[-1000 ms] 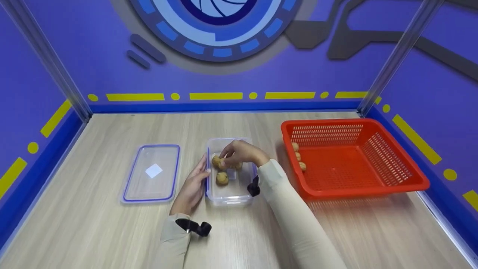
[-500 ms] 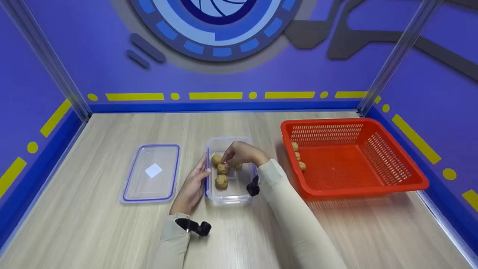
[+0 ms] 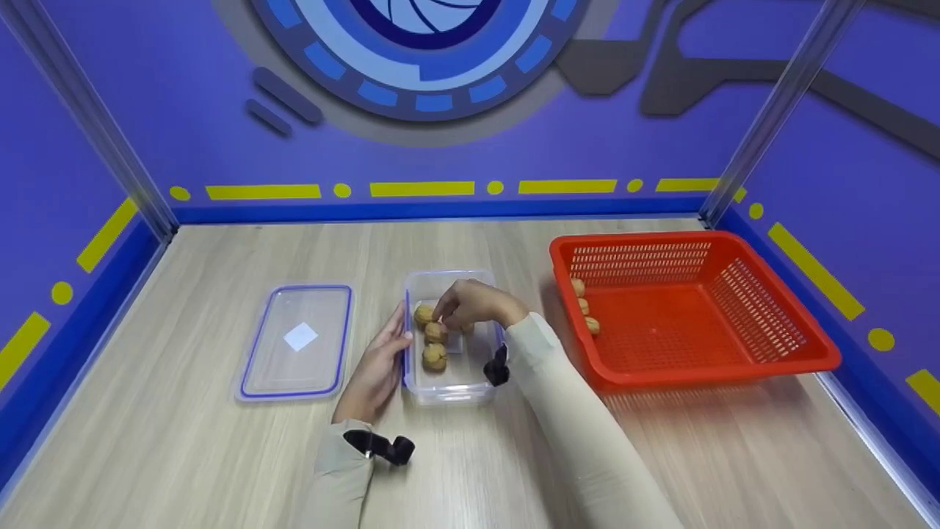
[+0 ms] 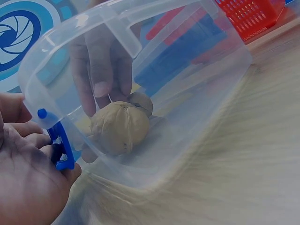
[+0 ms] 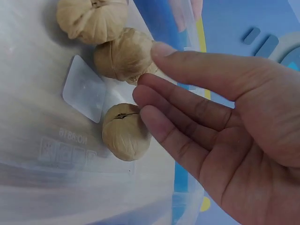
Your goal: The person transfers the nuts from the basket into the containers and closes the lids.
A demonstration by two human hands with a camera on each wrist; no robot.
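A clear food container (image 3: 449, 389) with a blue-edged rim holds several walnuts, three of them (image 3: 434, 358) lined up along its left side and one (image 5: 125, 132) beneath my right hand. My left hand (image 3: 377, 371) holds the container's left wall, its fingers by a blue latch (image 4: 63, 143). Over the container hangs my right hand (image 3: 477, 303), fingers loosely extended. In the right wrist view, its thumb tip is at a walnut (image 5: 124, 55) and its fingertips are by the lower one, with nothing gripped between them. Through the clear wall, the left wrist view shows another walnut (image 4: 123, 129).
A clear lid (image 3: 297, 367) with a blue seal and a white label lies on the table to the left. On the right stands a red basket (image 3: 661, 378), with three walnuts (image 3: 592, 325) along its left wall. Decorated blue panels (image 3: 411, 165) enclose the table.
One second ago my right thumb and fingers held a walnut at the container's left side. That walnut now sits between two others there, and the fingers have drawn slightly right, off it.
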